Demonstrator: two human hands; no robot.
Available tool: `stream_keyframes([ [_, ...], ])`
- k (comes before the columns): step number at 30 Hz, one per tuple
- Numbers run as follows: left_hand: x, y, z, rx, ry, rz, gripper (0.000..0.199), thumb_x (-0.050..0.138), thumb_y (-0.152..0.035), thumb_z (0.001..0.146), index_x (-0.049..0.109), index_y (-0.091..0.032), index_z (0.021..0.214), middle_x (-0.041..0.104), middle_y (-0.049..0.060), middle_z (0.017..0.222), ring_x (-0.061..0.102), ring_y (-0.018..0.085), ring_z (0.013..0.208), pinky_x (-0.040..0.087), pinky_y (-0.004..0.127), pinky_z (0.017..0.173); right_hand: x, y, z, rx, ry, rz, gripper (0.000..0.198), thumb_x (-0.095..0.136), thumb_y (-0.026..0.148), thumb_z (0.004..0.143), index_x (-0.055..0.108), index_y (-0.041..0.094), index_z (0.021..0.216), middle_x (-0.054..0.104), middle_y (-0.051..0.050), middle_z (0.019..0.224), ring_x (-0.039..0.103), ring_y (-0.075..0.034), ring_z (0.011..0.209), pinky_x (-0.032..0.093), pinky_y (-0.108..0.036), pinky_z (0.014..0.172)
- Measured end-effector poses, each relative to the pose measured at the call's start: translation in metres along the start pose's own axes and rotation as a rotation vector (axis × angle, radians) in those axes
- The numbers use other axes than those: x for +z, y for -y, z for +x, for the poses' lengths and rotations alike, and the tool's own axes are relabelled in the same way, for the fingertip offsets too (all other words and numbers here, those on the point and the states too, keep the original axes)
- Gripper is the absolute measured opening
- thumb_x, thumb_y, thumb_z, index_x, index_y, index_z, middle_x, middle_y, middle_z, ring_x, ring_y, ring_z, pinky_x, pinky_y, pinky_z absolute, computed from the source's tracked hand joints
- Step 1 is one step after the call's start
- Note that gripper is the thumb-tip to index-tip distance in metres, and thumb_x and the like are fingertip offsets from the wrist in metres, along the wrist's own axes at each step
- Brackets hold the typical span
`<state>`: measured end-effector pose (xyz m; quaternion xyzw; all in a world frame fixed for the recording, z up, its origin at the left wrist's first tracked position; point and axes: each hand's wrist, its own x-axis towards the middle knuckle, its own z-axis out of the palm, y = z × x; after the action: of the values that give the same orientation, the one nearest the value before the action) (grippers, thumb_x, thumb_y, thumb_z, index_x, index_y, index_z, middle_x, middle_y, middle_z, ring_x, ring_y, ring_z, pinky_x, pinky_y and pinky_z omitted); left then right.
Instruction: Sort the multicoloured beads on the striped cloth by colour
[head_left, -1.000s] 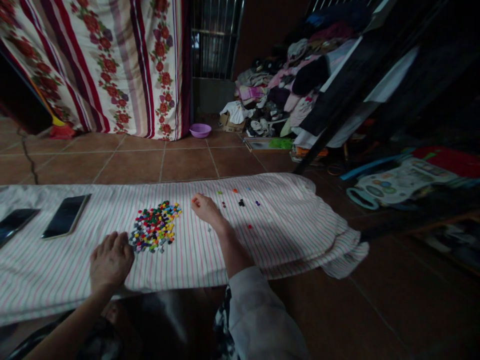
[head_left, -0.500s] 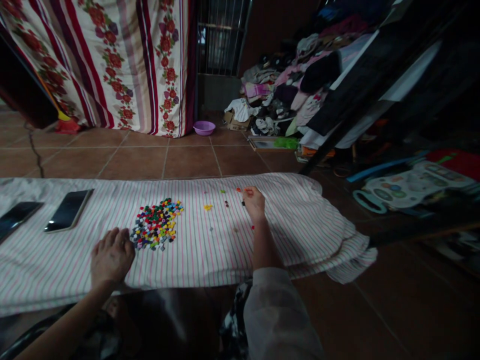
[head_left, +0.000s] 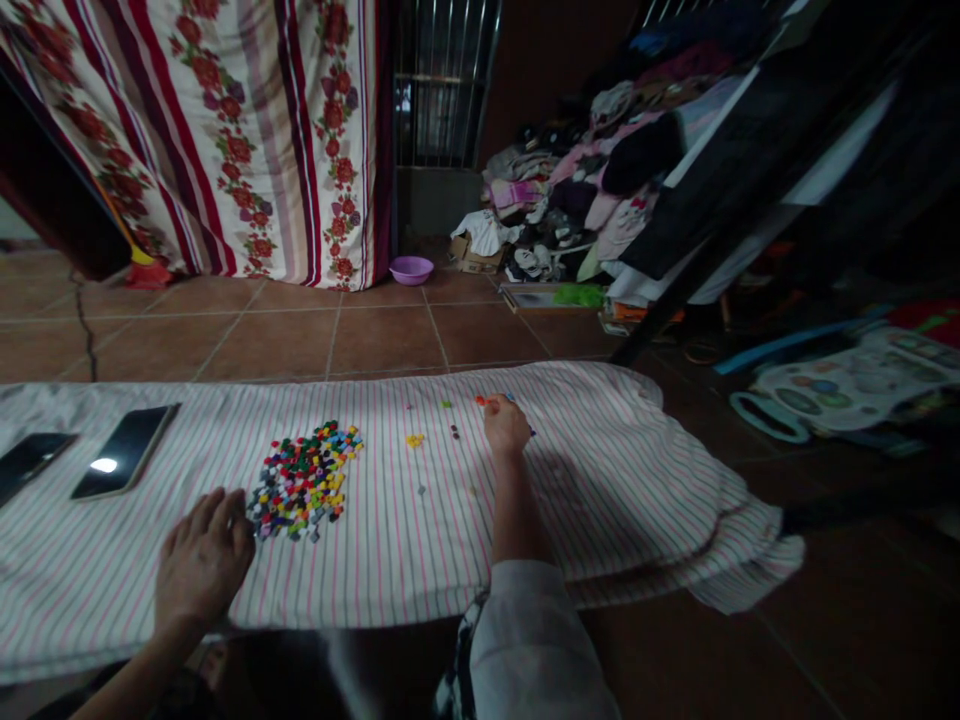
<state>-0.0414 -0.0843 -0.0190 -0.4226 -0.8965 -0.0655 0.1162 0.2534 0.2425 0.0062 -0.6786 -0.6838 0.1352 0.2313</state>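
Observation:
A pile of small multicoloured beads (head_left: 304, 480) lies on the striped cloth. My left hand (head_left: 202, 555) rests palm down at the pile's lower left edge, its fingers stretched out flat. Farther right, my right hand (head_left: 508, 425) is closed in a pinch at an orange bead (head_left: 481, 400) near the cloth's far edge; whether one is between the fingertips is too small to tell. Left of that hand sit a yellow cluster of beads (head_left: 415, 440), a green bead (head_left: 446, 404), dark beads (head_left: 454, 432) and a grey bead (head_left: 421, 490). A blue bead (head_left: 510, 397) shows just behind its knuckles.
Two phones lie at the left, one a dark phone (head_left: 126, 452), the other a phone (head_left: 34, 465) at the edge. The striped cloth (head_left: 615, 480) covers a low surface. Beyond stand a purple basin (head_left: 411, 270), a floral curtain (head_left: 255, 130) and heaped clothes (head_left: 570, 190).
My right hand has shifted slightly left and its fingertips now meet the orange bead. A blue bead behind it has come into sight. The view has tipped up; my left hand stays beside the pile.

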Motion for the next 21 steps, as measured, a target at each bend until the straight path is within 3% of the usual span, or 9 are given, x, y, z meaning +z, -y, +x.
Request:
stream_keyframes([
  [7,-0.001,-0.001,-0.001,-0.003,-0.005,0.028,0.050,0.025,-0.033,0.096,0.058,-0.015,0.130,0.059,0.015,0.140,0.050,0.028,0.135,0.039,0.043,0.113,0.006,-0.006,0.001,-0.035,-0.076,-0.029,0.035,0.045,0.015,0.091,0.074,0.017,0.112,0.073,-0.015,0.101,0.061,-0.025,0.096,0.044,-0.031,0.080],
  [14,-0.002,-0.002,0.001,0.011,0.019,0.014,0.057,0.020,-0.034,0.097,0.059,-0.010,0.131,0.059,0.018,0.140,0.049,0.031,0.136,0.038,0.046,0.113,0.006,-0.013,0.004,-0.080,-0.066,0.014,0.037,0.045,0.010,0.089,0.072,0.018,0.113,0.075,-0.012,0.104,0.063,-0.023,0.094,0.043,-0.032,0.089],
  [21,-0.005,-0.004,0.000,-0.008,0.010,0.008,0.055,0.021,-0.034,0.098,0.058,-0.010,0.131,0.058,0.018,0.141,0.051,0.032,0.134,0.040,0.046,0.111,0.002,-0.013,0.004,-0.158,0.003,-0.046,0.035,0.043,0.007,0.088,0.074,0.014,0.102,0.075,-0.014,0.107,0.065,-0.022,0.100,0.038,-0.033,0.099],
])
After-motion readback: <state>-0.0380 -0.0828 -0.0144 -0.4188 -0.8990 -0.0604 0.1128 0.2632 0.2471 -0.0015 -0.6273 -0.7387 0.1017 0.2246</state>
